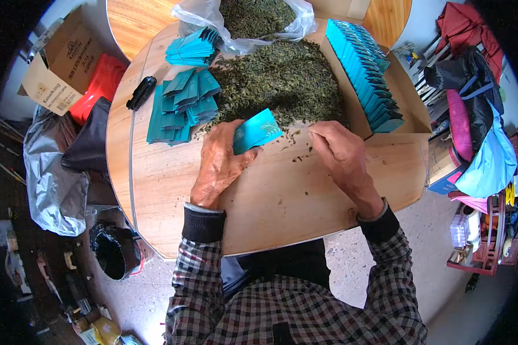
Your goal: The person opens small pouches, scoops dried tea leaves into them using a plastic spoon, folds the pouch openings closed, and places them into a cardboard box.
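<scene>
My left hand [217, 164] is closed on a teal tea packet [258, 132] with a pale leaf print, its thumb along the lower edge. The packet lies slanted near the front of a heap of dried tea leaves [279, 77]. To the right, my right hand [344, 154] has its fingers pinched together beside the heap's front edge; whatever they may hold is hidden. Loose leaves [296, 158] are scattered between both hands. Left of the heap lie overlapping teal packets [183, 109], with a fanned bundle of flat packets [190, 47] behind them.
At the right, a cardboard box [411, 106] holds a long row of upright teal packets [360, 72]. A clear plastic bag [301, 23] of leaves stands at the back. One small black object [141, 93] rests near the left edge of the wooden table [288, 213].
</scene>
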The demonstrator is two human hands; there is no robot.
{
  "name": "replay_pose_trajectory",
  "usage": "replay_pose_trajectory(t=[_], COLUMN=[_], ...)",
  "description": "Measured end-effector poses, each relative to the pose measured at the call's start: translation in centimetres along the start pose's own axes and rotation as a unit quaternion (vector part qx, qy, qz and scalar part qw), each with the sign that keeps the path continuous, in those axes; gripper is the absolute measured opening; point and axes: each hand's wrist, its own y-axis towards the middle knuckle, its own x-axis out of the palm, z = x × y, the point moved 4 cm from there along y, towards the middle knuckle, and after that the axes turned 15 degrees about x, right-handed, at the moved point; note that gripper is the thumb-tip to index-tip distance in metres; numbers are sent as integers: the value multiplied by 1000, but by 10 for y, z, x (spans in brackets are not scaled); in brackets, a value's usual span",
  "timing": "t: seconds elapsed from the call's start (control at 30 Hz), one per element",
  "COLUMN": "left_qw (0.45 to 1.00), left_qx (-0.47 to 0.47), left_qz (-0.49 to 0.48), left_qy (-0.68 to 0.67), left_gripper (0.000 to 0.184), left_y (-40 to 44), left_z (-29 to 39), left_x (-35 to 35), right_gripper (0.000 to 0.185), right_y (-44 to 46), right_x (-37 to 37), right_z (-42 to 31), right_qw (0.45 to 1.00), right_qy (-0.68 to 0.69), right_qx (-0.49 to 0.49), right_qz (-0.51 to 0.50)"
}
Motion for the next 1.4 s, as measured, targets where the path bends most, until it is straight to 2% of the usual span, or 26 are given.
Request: replay_pose_trajectory(t=[0.33,0.53,0.73,0.8,0.83,0.9,0.93,1.0,1.1,1.4], left_qw=[999,1000,1000,1000,999,1000,1000,1000,999,995], left_qx=[31,15,13,23,34,30,25,13,-13,-40], left_qz=[10,-8,-16,-7,1,4,6,-1,-6,25], left_qy=[28,24,12,10,9,3,-3,-20,-52,-86], left_gripper=[64,65,64,63,63,62,61,63,66,69], left_y=[1,0,0,0,0,0,0,1,1,-1], left_z=[3,2,5,5,6,7,8,8,8,4], left_x=[4,5,5,5,5,4,3,1,1,4], right_gripper=[13,12,13,14,14,16,16,18,19,20], right_y=[1,5,16,16,18,21,23,25,28,21], right_x=[2,4,10,23,25,33,35,40,40,37], right_z=[-1,-4,-7,5,5,11,13,17,21,30], right_qw=[999,997,980,946,946,909,909,864,836,790], right_qy=[-1,55,104,185,185,228,228,308,334,415], right_qx=[12,32,106,202,202,273,273,318,361,395], right_qz=[-34,-53,-129,-176,-176,-217,-218,-239,-242,-217])
